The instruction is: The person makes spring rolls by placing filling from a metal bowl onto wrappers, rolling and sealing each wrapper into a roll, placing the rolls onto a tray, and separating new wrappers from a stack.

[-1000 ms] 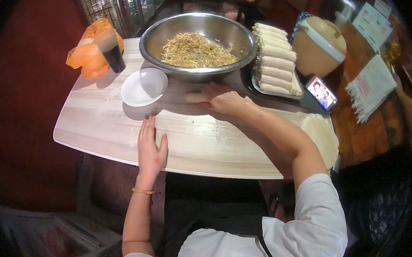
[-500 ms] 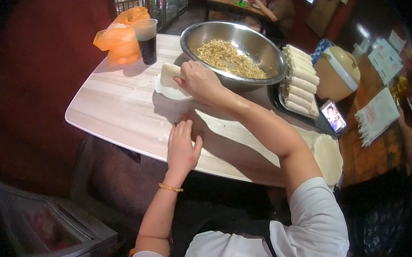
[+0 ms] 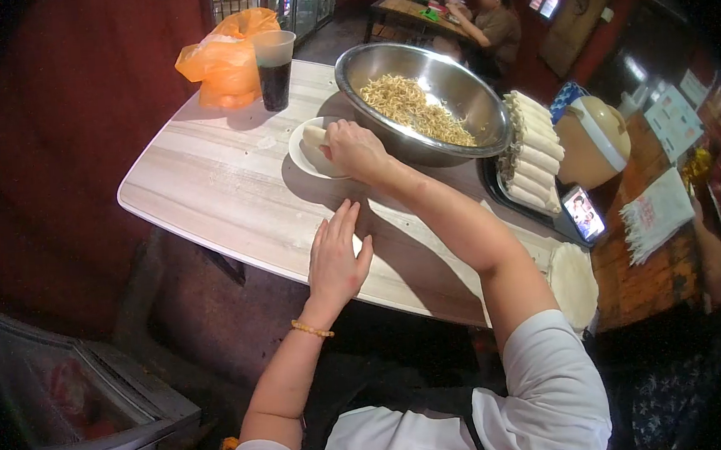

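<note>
My right hand is closed round a pale spring roll, whose end sticks out past my fingers over a small white bowl. Whether the roll touches the bowl's inside, I cannot tell. My left hand lies on the near side of the table, its fingers stretched out and nothing in it. Just behind the bowl stands a large steel bowl with a shredded, yellowish filling. To its right, spring rolls are stacked on a dark tray.
A cup of dark drink and an orange plastic bag stand at the back left. Round wrappers lie at the right edge, near a phone. Beyond are a beige cooler, a cloth and a seated person.
The roll in my right hand has tipped lower over the white bowl, with less of it showing. My left hand stays on the table with its fingers outstretched. The view has shifted slightly.
</note>
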### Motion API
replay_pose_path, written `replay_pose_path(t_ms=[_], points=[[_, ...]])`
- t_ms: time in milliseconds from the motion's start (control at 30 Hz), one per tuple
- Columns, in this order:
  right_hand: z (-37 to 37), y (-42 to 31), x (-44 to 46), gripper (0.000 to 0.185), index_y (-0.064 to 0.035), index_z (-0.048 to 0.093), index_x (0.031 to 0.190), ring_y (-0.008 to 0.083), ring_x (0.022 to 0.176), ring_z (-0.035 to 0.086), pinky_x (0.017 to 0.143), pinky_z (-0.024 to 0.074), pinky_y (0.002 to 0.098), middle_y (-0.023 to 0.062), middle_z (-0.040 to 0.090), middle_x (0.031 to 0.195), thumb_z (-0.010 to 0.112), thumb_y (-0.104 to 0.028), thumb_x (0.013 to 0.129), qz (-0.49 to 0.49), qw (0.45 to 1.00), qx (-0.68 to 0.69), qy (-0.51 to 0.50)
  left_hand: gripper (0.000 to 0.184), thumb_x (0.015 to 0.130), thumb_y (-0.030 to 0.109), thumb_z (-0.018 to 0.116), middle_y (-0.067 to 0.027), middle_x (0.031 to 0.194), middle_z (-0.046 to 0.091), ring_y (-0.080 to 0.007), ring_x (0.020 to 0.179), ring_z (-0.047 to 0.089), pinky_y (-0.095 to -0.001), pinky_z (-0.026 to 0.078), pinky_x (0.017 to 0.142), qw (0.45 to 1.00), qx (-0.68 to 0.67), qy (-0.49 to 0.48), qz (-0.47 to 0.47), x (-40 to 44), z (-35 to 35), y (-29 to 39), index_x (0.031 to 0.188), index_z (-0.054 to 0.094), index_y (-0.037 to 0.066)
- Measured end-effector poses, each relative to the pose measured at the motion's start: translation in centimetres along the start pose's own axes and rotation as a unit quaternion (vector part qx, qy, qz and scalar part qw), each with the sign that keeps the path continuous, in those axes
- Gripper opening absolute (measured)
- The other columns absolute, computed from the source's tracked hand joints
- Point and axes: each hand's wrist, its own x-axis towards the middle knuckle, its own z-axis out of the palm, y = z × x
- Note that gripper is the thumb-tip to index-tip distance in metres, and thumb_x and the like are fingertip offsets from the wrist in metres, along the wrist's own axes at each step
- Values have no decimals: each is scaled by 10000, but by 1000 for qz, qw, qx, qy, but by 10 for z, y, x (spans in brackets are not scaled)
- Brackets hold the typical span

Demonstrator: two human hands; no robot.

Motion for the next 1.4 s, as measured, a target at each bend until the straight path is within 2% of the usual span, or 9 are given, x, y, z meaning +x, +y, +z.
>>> replay_pose_path(t_ms=[333, 567, 700, 800, 933, 1067, 1267, 1367, 1400], points=[[-27, -2, -9, 294, 27, 599, 908, 284, 854, 599, 704, 513, 363, 153, 598, 873, 631, -258, 844, -73, 992, -69, 78, 529, 877, 205, 588, -232, 1339, 485, -359, 1247, 464, -466, 331, 1077, 1000, 4, 18, -6, -1, 7, -5, 1336, 448, -16], [-76, 28, -97, 291, -17, 544, 852, 254, 804, 570, 686, 479, 358, 116, 551, 826, 684, -263, 788, -118, 984, -74, 110, 518, 862, 165, 601, -229, 1343, 493, -371, 1221, 484, -435, 369, 1040, 998, -51, 8, -17, -2, 4, -2, 1329, 463, -13], [-98, 96, -173, 278, -28, 528, 856, 259, 793, 538, 686, 464, 368, 104, 522, 818, 676, -255, 796, -106, 984, -125, 70, 490, 852, 86, 572, -168, 1360, 497, -322, 1229, 486, -450, 350, 1057, 998, 28, 16, 60, -6, 7, 15, 1328, 474, 21], [-105, 137, -219, 264, -21, 511, 829, 278, 749, 511, 667, 443, 380, 116, 496, 788, 669, -224, 770, -97, 978, -172, 66, 415, 823, 64, 597, -152, 1356, 509, -311, 1219, 512, -487, 340, 1070, 982, 51, -27, 178, -13, 23, 43, 1234, 548, 29], [-101, 87, -268, 270, -28, 493, 756, 280, 708, 522, 627, 448, 381, 120, 490, 741, 680, -172, 624, -116, 988, -69, 71, 417, 826, 95, 628, -167, 1364, 498, -289, 1299, 456, -479, 282, 1111, 962, 41, -84, 255, -14, 49, 79, 1229, 553, 22], [-95, 60, -295, 258, -26, 517, 787, 277, 713, 537, 629, 454, 364, 124, 510, 760, 673, -207, 691, -114, 992, -27, 41, 460, 791, 76, 630, -187, 1341, 515, -285, 1288, 470, -488, 272, 1117, 958, 73, -103, 256, -16, 74, 97, 1236, 544, -8], [-122, 26, -314, 410, 26, 554, 1021, 262, 889, 517, 788, 401, 368, 132, 545, 918, 561, -364, 893, -49, 996, -21, -77, 399, 815, 78, 558, -157, 1213, 601, -239, 1184, 551, -458, 277, 1118, 949, 109, -143, 257, -30, 70, 106, 1201, 562, -23], [-131, 7, -332, 532, 50, 534, 1161, 267, 824, 535, 740, 420, 360, 142, 543, 948, 618, -367, 841, -26, 996, -78, -38, 402, 797, 54, 598, -131, 1197, 621, -222, 1138, 589, -448, 296, 1100, 953, 81, -154, 248, -37, 57, 111, 1195, 589, 6], [-135, -4, -341, 594, 71, 468, 1280, 297, 958, 555, 861, 435, 409, 181, 552, 1095, 615, -322, 859, 22, 996, -50, -77, 402, 797, 54, 598, -131, 1197, 621, -222, 1138, 589, -448, 296, 1100, 953, 82, -158, 247, -39, 55, 111, 1195, 589, 6]])
